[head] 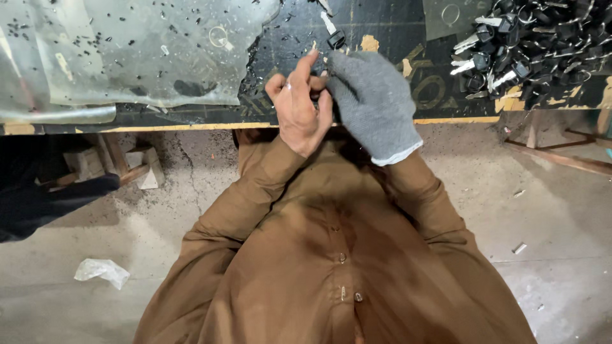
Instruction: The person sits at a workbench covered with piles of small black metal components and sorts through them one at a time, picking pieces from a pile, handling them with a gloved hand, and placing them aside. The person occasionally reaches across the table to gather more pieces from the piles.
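Small dark part (317,94), barely showing, sits pinched between the two hands at the near edge of the counter (382,38); it is mostly hidden, so its shape cannot be told. It lies at 3 o'clock of the bare left hand (298,105) and at 9 o'clock of the right hand (371,102), which wears a grey knitted glove. The left hand is curled, index finger lifted toward 12 o'clock, thumb and remaining fingers closed against the part. The gloved right hand is folded in, its fingertips meeting those of the left hand at the same spot; how firmly it grips cannot be told.

At 12 o'clock of the hands, just beyond them on the dark, scuffed counter, lies a single key with a black plastic head and silver blade (332,32). At 2 o'clock, well apart, a heap of like black-headed keys (529,44) is piled at the counter's far right. At 10 o'clock a sheet of cloudy clear plastic (146,51) covers the counter's left part, strewn with tiny dark scraps.

Both brown shirt sleeves (255,197) run toward 6 o'clock over a grey concrete floor (561,210). On that floor, at 8 o'clock, lies a crumpled white scrap (102,271); a dark shape (38,197) shows at the left edge.
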A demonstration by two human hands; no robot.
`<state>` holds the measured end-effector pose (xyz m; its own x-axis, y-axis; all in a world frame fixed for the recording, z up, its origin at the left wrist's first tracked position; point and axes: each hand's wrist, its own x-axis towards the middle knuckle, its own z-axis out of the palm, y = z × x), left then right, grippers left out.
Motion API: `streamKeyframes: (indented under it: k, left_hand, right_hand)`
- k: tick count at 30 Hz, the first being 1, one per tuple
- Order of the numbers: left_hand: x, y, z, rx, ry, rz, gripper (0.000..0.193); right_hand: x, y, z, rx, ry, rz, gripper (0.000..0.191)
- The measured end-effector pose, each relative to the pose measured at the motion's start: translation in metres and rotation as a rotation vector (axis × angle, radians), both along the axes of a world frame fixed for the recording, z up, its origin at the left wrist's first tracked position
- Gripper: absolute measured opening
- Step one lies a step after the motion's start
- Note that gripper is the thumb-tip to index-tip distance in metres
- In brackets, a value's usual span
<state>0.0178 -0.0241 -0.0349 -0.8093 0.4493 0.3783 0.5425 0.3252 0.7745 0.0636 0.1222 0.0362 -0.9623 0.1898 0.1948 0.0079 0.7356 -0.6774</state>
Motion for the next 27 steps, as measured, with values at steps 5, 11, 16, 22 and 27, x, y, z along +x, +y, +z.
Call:
streamKeyframes:
  k: [5,11,16,22,27]
  left_hand:
    - [-0.014,-0.012,0.004,-0.208,0.133,0.049,0.052]
    - [-0.021,-0.034,-0.001,-0.130,0.195,-0.006,0.052]
    - [-0.014,-0.037,-0.005,-0.098,0.190,-0.060,0.057]
    - [-0.016,-0.035,-0.007,-0.065,0.146,-0.052,0.060]
    - [-0.015,-0.034,-0.007,-0.048,0.094,-0.054,0.062]
  right_hand:
    - [0.018,-0.005,0.012,-0.025,0.040,0.022,0.021]
    - [0.022,-0.014,0.011,0.059,0.068,0.083,0.027]
    - [0.005,-0.022,0.010,0.181,0.039,0.073,0.029]
    - [0.000,-0.018,0.012,0.244,0.029,0.050,0.029]
    - [0.006,-0.002,0.012,0.092,0.029,0.171,0.023]
